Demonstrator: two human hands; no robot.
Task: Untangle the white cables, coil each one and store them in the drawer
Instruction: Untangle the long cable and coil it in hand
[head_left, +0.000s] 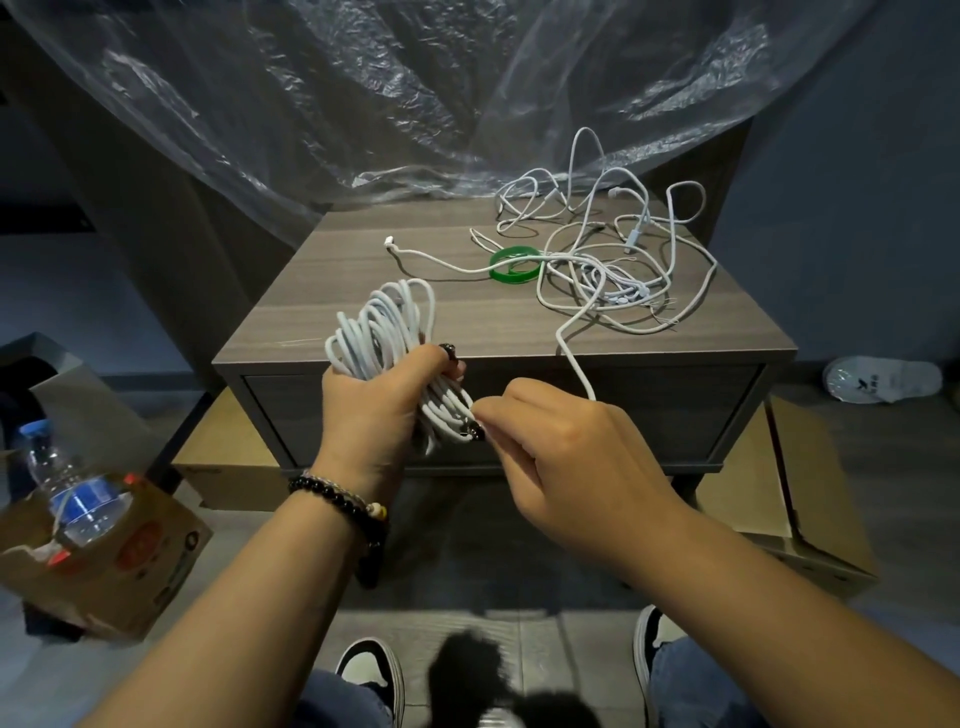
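White cable, wound into a bundle of many loops (387, 338), sits in the left hand (371, 410), whose fingers and thumb are curled round the middle of the bundle in front of the cabinet. The loops stand up above the fist and a shorter part hangs below it. A dark beaded bracelet (337, 499) circles the left wrist.

The right hand (561, 447) is beside the lower end of the bundle, thumb and forefinger pinching a strand there. A loose white cable (574, 358) runs from behind this hand up over the cabinet's front edge and into the pile on top; whether the hand grips this run cannot be told.

The wooden cabinet (363, 291) carries a tangle of white cables (613, 260) on the right half of its top, with one strand ending in a small plug (388, 241) lying out to the left. A green ring (514, 265) lies flat at the tangle's left edge, with cable crossing it. The drawer (675, 410) under the top is closed.

Clear plastic sheeting (389, 93) hangs behind the cabinet. To the left, a cardboard box (104, 566) holds a water bottle (67, 493). More cardboard (810, 499) lies on the floor at right, and a white shoe (883, 378) beyond it. Two sneakers (371, 670) show at the bottom.
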